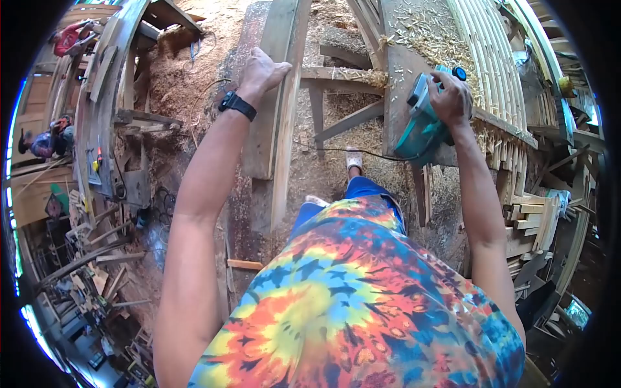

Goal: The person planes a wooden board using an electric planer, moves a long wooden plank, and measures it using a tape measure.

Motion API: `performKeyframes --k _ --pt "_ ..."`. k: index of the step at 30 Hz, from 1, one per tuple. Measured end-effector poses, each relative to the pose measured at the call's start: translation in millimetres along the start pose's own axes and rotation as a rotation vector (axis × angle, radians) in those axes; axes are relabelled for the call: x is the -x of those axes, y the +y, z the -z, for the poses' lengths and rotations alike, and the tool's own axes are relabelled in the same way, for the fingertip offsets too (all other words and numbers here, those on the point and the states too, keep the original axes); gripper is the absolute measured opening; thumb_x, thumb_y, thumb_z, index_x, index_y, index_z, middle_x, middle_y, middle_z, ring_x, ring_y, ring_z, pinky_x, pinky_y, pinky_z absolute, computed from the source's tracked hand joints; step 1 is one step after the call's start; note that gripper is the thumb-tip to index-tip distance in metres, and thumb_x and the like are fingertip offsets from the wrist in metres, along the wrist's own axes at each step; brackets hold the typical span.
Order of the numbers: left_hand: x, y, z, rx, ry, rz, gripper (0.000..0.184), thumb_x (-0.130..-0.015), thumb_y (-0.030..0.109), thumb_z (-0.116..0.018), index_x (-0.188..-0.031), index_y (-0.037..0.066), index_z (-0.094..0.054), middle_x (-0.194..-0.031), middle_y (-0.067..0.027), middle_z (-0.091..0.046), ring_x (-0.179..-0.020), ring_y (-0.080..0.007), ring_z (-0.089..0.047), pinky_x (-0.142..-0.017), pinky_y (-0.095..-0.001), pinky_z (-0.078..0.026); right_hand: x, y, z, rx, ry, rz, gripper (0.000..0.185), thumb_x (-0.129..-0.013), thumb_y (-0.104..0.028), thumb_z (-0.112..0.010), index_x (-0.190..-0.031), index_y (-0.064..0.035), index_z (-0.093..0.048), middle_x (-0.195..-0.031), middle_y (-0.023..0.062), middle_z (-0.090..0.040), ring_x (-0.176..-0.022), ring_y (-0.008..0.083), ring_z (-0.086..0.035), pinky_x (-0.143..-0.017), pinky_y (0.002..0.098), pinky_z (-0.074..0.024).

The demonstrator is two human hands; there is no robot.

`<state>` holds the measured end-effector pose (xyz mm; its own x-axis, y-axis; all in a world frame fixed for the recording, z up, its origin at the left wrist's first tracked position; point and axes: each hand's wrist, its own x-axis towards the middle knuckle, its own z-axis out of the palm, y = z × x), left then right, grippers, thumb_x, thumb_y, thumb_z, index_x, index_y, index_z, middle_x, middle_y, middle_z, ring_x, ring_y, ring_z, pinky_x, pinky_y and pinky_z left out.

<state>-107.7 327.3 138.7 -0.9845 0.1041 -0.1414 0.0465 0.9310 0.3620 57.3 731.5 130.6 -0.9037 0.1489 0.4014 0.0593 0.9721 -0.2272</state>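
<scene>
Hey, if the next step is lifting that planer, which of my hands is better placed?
Probably your right hand: it's on the planer. Your left hand is at the plank, well away from the planer.

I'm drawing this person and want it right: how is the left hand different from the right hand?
The left hand is at the long board, while the right hand holds the green tool. The left hand has a black watch at its wrist; the right hand has none. The left hand's thumb sticks out sideways; the right hand curls over the tool. Both are without gloves.
</scene>
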Motion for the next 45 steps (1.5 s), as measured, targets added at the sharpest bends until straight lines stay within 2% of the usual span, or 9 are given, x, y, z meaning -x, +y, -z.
performKeyframes --k 2,5,6,10,13,18,21,33,45 --pt "13 -3 4 0.031 -0.056 0.011 0.093 -0.076 0.052 -0.079 -0.135 -0.013 -0.048 -0.131 -0.031 -0.063 -0.121 -0.0398 -0.065 -0.101 -0.0451 -0.054 -2 -1 2 0.013 -0.022 -0.018 0.026 -0.09 -0.034 -0.069 -0.104 -0.0138 -0.076 -0.1 0.0097 -0.077 -0.095 0.0317 -0.072 -0.088 0.0422 -0.0526" --pt "26 -13 -2 0.019 -0.01 0.009 0.087 -0.075 0.053 -0.08 -0.121 -0.018 -0.059 -0.122 -0.0358 -0.066 -0.118 -0.0417 -0.066 -0.102 -0.0432 -0.052 -4 -4 3 0.066 -0.044 -0.044 0.026 -0.091 -0.035 -0.068 -0.104 -0.0147 -0.077 -0.101 0.0088 -0.077 -0.095 0.0315 -0.072 -0.089 0.042 -0.0527" --pt "29 -14 0 0.033 -0.078 0.045 0.085 -0.077 0.05 -0.079 -0.129 -0.013 -0.057 -0.127 -0.029 -0.067 -0.118 -0.0368 -0.067 -0.1 -0.0446 -0.055 -6 -1 0 0.081 -0.051 -0.026 0.027 -0.091 -0.037 -0.068 -0.105 -0.0154 -0.077 -0.101 0.0092 -0.077 -0.095 0.0315 -0.073 -0.089 0.0415 -0.0529" --pt "44 -18 6 0.006 -0.217 -0.002 0.062 -0.081 0.048 -0.075 -0.113 -0.005 -0.074 -0.123 -0.0219 -0.072 -0.115 -0.0338 -0.07 -0.099 -0.0432 -0.055 -11 8 -7 0.12 -0.113 -0.087 0.03 -0.09 -0.042 -0.067 -0.107 -0.0185 -0.077 -0.101 0.01 -0.078 -0.097 0.0332 -0.073 -0.089 0.0439 -0.0546" --pt "48 -30 -10 0.01 -0.076 -0.059 0.061 -0.075 0.049 -0.075 -0.101 -0.006 -0.076 -0.106 -0.0269 -0.074 -0.098 -0.0354 -0.074 -0.089 -0.0414 -0.057 -12 5 -5 0.152 -0.118 -0.087 0.031 -0.09 -0.043 -0.068 -0.108 -0.0194 -0.077 -0.101 0.0099 -0.078 -0.098 0.0339 -0.073 -0.088 0.0445 -0.0551" --pt "73 -20 10 -0.054 -0.126 -0.04 0.065 -0.076 0.048 -0.074 -0.116 -0.003 -0.074 -0.122 -0.0237 -0.071 -0.112 -0.0352 -0.071 -0.095 -0.0433 -0.056 -15 5 -6 0.157 -0.129 -0.08 0.033 -0.091 -0.044 -0.066 -0.107 -0.0183 -0.078 -0.102 0.0108 -0.077 -0.098 0.0338 -0.073 -0.089 0.0438 -0.0554" --pt "80 -17 14 -0.009 -0.111 0.003 0.065 -0.077 0.047 -0.075 -0.118 -0.003 -0.073 -0.123 -0.0232 -0.071 -0.113 -0.0358 -0.07 -0.096 -0.0431 -0.056 -17 10 -8 0.166 -0.16 -0.069 0.033 -0.091 -0.045 -0.065 -0.106 -0.0173 -0.078 -0.102 0.0112 -0.077 -0.098 0.034 -0.073 -0.088 0.0437 -0.0556" --pt "85 -12 22 0.045 -0.145 0.038 0.064 -0.078 0.045 -0.076 -0.118 -0.004 -0.073 -0.123 -0.0239 -0.071 -0.115 -0.036 -0.069 -0.097 -0.0425 -0.055 -17 8 -11 0.171 -0.14 -0.1 0.031 -0.089 -0.043 -0.066 -0.1 -0.0169 -0.078 -0.098 0.0109 -0.077 -0.095 0.0333 -0.073 -0.086 0.0432 -0.0554" --pt "81 -15 17 0.031 -0.132 0.04 0.063 -0.078 0.047 -0.076 -0.115 -0.005 -0.074 -0.118 -0.0237 -0.073 -0.11 -0.035 -0.072 -0.094 -0.0426 -0.056 -17 0 -4 0.191 -0.179 -0.131 0.034 -0.089 -0.045 -0.067 -0.105 -0.0173 -0.078 -0.101 0.0115 -0.077 -0.097 0.0334 -0.073 -0.087 0.0432 -0.0555"
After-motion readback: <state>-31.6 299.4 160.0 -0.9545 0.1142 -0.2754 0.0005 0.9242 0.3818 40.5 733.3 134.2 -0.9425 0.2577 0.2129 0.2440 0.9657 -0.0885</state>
